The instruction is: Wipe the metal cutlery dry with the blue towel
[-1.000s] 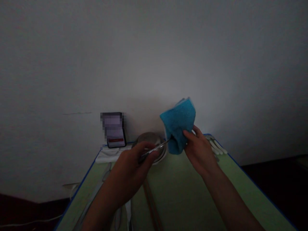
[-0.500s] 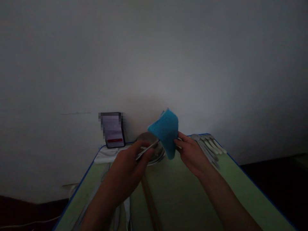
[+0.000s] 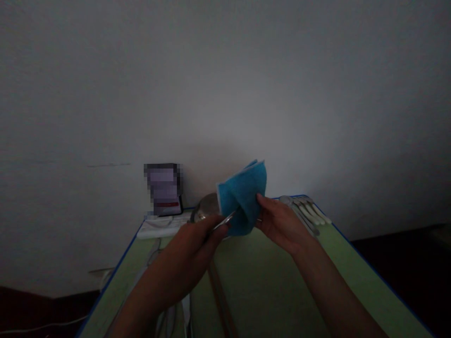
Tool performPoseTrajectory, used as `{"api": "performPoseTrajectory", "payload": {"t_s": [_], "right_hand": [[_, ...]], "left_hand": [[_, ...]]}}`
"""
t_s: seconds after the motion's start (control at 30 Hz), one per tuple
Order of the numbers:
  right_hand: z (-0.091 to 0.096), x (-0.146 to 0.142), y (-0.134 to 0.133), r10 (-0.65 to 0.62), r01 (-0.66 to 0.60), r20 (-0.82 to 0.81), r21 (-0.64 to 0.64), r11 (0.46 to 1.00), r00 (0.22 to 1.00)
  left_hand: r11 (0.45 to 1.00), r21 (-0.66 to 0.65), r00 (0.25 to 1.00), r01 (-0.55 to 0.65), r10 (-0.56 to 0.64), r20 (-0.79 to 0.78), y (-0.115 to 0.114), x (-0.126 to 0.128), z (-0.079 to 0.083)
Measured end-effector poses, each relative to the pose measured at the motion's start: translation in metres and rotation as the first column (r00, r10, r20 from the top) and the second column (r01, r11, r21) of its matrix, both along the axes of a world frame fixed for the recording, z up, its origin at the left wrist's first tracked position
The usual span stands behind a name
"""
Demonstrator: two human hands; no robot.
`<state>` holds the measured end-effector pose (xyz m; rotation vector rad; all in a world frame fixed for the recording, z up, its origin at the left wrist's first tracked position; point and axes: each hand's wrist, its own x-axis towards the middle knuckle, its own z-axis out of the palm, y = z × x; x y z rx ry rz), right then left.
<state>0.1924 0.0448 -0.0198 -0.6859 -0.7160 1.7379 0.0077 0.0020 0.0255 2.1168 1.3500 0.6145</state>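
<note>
My left hand is closed round a thin, shiny metal piece of cutlery. Its far end meets the folds of a blue cloth, so its kind is hidden. My right hand pinches that cloth along its right side, thumb on the near face and fingers behind. The cloth is held up above the table, folded, with a pale edging. Behind it stands a metal bowl or pot, partly covered by the cloth and my left hand.
On the green table with a blue edge, spoons and forks lie at the far right. A phone leans on the wall above a white folded item. Chopsticks and a knife lie near the front left.
The blue cloth has swung from drooping to more spread, its lower part now against the utensil. My right thumb has come over its near face. My left hand has shifted slightly.
</note>
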Motion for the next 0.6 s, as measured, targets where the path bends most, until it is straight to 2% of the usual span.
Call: {"api": "performPoseTrajectory", "payload": {"t_s": [0.13,0.4,0.53,0.6], "right_hand": [[-0.0017,0.0029,0.0017,0.012,-0.011,-0.043,0.012,1.000,0.999],[-0.0031,0.0050,0.0051,-0.032,0.019,-0.138,-0.096,0.995,0.990],[-0.0041,0.0002,0.0046,0.032,-0.060,-0.181,-0.155,0.986,0.983],[-0.0008,-0.0021,0.0034,0.058,-0.088,-0.203,-0.143,0.986,0.977]], "left_hand": [[1.000,-0.002,0.998,-0.030,0.030,0.054,0.0000,-0.0038,-0.0008],[0.992,-0.046,0.978,-0.121,0.127,0.164,0.0001,-0.0045,-0.0035],[0.993,-0.078,0.982,-0.083,0.095,0.165,-0.0024,0.0000,-0.0011],[0.995,-0.084,0.990,-0.046,0.056,0.130,-0.0029,0.0021,-0.0008]]}}
